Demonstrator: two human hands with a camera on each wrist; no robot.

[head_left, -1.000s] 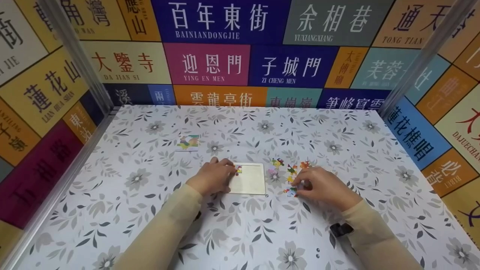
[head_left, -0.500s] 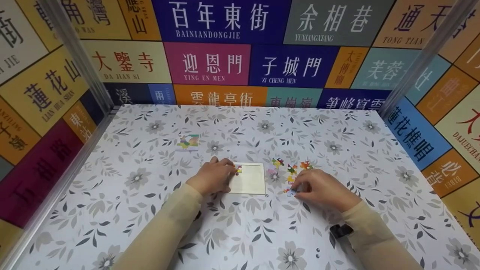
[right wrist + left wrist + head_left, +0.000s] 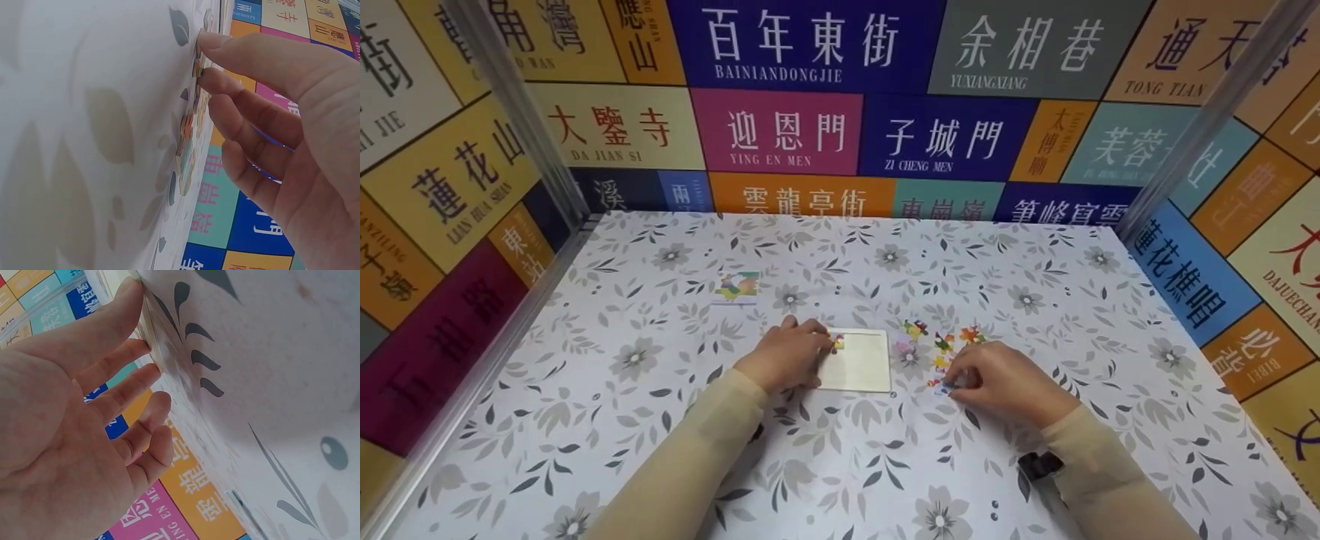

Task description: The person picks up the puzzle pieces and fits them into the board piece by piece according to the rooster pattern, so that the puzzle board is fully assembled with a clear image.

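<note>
A flat cream puzzle tray (image 3: 856, 366) lies mid-table with a small colourful piece (image 3: 838, 343) in its far left corner. My left hand (image 3: 789, 354) rests at the tray's left side, thumb by the near edge, relaxed fingertips at the rim. Right of the tray, my right hand (image 3: 1009, 381) pinches a bluish puzzle piece (image 3: 946, 386) low at the tabletop, between thumb and index finger. In the right wrist view the thumb (image 3: 216, 46) and index tip straddle the piece's edge. Other loose puzzle pieces (image 3: 943, 341) lie just beyond these fingers, partly hidden by the hand.
A square picture card (image 3: 736, 288) showing a colourful scene lies at the back left of the table. Flower-patterned white cloth (image 3: 840, 465) covers the tabletop. Panels with large characters (image 3: 780, 131) stand behind and at both sides.
My right index finger has come down nearer the thumb, onto the bluish piece at the near end of the loose pieces. My left hand and the tray stay in place.
</note>
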